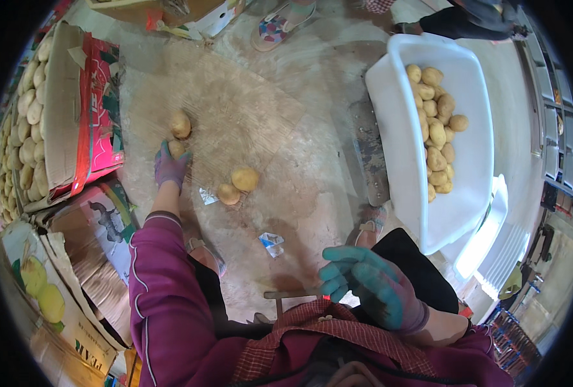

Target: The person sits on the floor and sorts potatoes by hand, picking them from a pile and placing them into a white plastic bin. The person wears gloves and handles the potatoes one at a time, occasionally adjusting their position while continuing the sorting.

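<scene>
My left hand [171,167], in a purple and teal work glove, reaches down to the floor with its fingers around a small potato [177,149]. A larger potato [180,124] lies just beyond those fingertips. Two more potatoes, a yellow one [245,179] and a smaller one [229,194], rest to the right of the hand. My right hand [371,285], gloved alike, is raised in front of my body, fingers slightly curled and apart, with nothing visible in it. To its upper right stands a white plastic tub [465,159] with potatoes [438,133] along its left side.
At left, an open cardboard carton [64,106] is filled with potatoes [30,109]; more cardboard boxes [88,271] lie below it. Foil scraps [271,244] litter the floor. Another person's shoe [273,30] and a second carton [136,12] are at the top.
</scene>
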Motion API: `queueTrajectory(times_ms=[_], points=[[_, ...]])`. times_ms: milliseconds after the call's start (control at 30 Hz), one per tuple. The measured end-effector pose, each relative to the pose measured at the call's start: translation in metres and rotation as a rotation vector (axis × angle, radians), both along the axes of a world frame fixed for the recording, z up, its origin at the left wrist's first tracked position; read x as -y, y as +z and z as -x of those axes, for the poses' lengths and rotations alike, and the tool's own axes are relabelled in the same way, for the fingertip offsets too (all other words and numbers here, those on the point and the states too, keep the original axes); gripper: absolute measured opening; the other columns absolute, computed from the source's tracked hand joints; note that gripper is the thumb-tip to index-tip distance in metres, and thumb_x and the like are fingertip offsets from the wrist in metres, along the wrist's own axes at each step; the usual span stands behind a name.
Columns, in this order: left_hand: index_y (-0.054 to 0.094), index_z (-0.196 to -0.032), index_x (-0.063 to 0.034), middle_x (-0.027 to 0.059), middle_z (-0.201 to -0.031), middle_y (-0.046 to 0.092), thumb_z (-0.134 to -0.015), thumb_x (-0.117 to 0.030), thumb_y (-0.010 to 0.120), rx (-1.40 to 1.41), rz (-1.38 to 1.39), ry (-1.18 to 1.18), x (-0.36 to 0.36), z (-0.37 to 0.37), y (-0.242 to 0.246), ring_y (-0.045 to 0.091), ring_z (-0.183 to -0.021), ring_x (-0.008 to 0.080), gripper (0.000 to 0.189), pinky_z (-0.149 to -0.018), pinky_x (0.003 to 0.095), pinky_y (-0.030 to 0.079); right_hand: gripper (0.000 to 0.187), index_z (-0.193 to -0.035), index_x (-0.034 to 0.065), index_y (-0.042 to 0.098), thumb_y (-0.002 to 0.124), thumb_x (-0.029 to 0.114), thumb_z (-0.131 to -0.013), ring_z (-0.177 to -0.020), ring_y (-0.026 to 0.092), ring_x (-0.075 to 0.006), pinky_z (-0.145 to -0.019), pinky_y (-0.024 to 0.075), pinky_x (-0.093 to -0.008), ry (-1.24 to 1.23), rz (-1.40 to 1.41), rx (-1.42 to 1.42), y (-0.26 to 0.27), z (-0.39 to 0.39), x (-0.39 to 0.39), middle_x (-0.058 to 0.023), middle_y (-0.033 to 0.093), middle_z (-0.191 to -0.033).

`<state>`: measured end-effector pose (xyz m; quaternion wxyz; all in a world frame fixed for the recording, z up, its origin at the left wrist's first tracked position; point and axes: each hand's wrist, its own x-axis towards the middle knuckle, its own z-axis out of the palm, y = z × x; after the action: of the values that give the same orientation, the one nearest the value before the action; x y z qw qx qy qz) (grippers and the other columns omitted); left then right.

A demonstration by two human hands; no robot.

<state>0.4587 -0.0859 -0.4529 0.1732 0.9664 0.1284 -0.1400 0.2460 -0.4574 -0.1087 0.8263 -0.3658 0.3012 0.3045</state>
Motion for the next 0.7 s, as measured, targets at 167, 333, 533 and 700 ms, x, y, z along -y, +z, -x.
queueTrajectory(times_ms=[167,333,533,700], points=[[0.053,-0.131,-0.0114,0.0186,-0.130,0.062,-0.076,-0.035,0.082,-0.017,-0.096,0.022,-0.001,-0.010,-0.017,0.060,-0.120,0.0370,0.066,-0.101,0.0443,0.048,0.045,-0.149,-0.0028,0.042,0.043,0.021,-0.110,-0.113,0.062,-0.0161,-0.096,0.0498,-0.0291,0.062,-0.027,-0.113,-0.016,-0.025,0.001,-0.0109,0.062,-0.129],[0.057,-0.125,-0.0122,0.0208,-0.106,0.072,-0.076,-0.041,0.080,0.024,0.184,0.172,-0.023,-0.045,0.007,0.068,-0.103,0.0394,0.061,-0.092,0.0443,0.052,0.044,-0.148,-0.0029,0.043,0.043,0.020,-0.110,-0.115,0.062,-0.0174,-0.098,0.0501,-0.0299,0.077,-0.078,-0.107,-0.025,-0.039,0.002,-0.0113,0.061,-0.132],[0.037,-0.153,-0.0123,0.0250,-0.137,0.061,-0.076,-0.062,0.075,-0.356,-0.108,0.012,0.033,-0.086,0.012,0.059,-0.128,0.0397,0.098,-0.105,0.0479,0.046,0.045,-0.148,-0.0037,0.043,0.042,0.021,-0.111,-0.116,0.062,-0.0177,-0.098,0.0507,-0.0305,0.117,-0.097,-0.141,-0.025,-0.047,0.003,-0.0121,0.062,-0.131],[0.039,-0.151,-0.0084,0.0225,-0.131,0.064,-0.077,-0.046,0.083,-0.238,0.202,0.137,0.024,-0.075,-0.012,0.065,-0.118,0.0352,0.094,-0.099,0.0427,0.051,0.045,-0.148,-0.0034,0.043,0.041,0.022,-0.111,-0.116,0.062,-0.0177,-0.099,0.0500,-0.0304,0.133,-0.063,-0.123,-0.017,-0.045,0.004,-0.0123,0.062,-0.130]])
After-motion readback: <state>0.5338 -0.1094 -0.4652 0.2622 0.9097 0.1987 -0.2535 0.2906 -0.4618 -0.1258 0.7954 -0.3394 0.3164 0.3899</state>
